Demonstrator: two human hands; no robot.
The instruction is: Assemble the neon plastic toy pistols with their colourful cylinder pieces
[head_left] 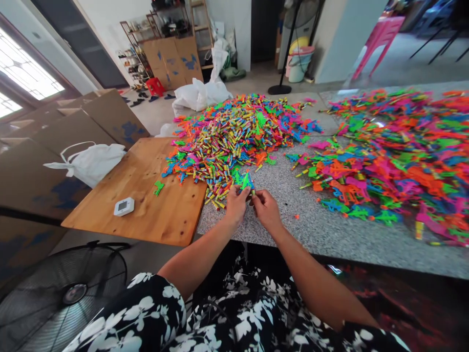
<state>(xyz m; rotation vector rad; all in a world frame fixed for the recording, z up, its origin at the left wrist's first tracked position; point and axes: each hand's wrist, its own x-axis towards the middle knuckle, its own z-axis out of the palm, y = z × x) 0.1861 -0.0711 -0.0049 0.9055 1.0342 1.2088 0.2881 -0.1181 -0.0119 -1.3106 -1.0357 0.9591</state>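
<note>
My left hand (235, 205) is closed on a bright green plastic toy gun (245, 181), held just above the table's near edge. Close beside it, my right hand (266, 209) pinches a small tube (252, 192) against the toy; the fingertips hide part of it, and I cannot tell whether it is inside the toy or only touching. Beyond my hands rises a heap of small striped tubes (234, 139) in yellow, red and blue, mixed with toy guns in orange, blue, pink and green.
At right, a second heap of coloured toy guns (370, 171) spreads over the granite tabletop (264, 230). A wooden board (172, 215) at left bears a white digital timer (124, 207) and a green toy piece (159, 187). Cardboard boxes (88, 122) and a fan (75, 293) stand left.
</note>
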